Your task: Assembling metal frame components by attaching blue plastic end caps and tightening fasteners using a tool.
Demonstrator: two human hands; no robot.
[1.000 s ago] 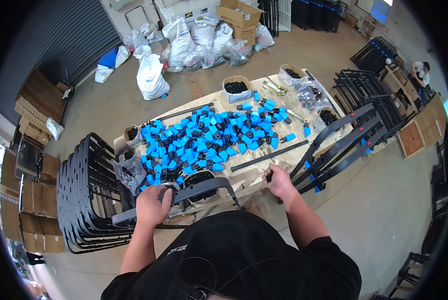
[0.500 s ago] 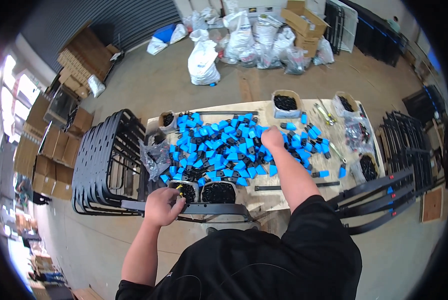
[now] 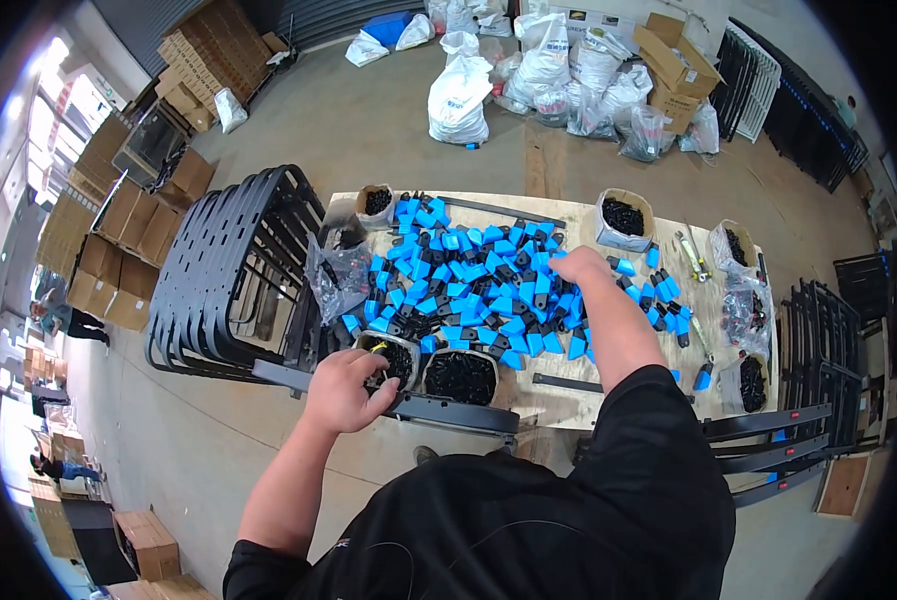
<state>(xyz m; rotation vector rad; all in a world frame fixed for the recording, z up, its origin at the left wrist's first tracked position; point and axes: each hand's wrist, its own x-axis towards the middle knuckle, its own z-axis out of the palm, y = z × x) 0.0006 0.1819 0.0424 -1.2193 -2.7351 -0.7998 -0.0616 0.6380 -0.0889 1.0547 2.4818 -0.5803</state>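
Note:
My left hand [image 3: 345, 392] is at the near left edge of the table, its curled fingers over a bin of small black parts [image 3: 399, 352]. A small thing with a yellow end [image 3: 379, 347] shows at those fingers; its kind is too small to tell. Across the table, my right hand [image 3: 581, 265] is in the right side of a broad pile of blue-and-black plastic pieces [image 3: 469, 290], fingers drawn together. What they grip is hidden. A dark curved metal frame bar [image 3: 449, 412] runs in front of the near bins, beneath my left hand.
Another bin of black parts [image 3: 460, 376] stands beside the left one. More bins, wrenches [image 3: 691, 255] and a plastic bag [image 3: 341, 282] lie around the plywood table [image 3: 569, 395]. Stacked black metal frames [image 3: 234, 260] stand left; further frames [image 3: 779, 445] stand right. White sacks [image 3: 459, 95] sit beyond.
The view has shifted, so the table appears further right. My right hand is still at the pile's right side; my left hand has its fingers further over the near left bin.

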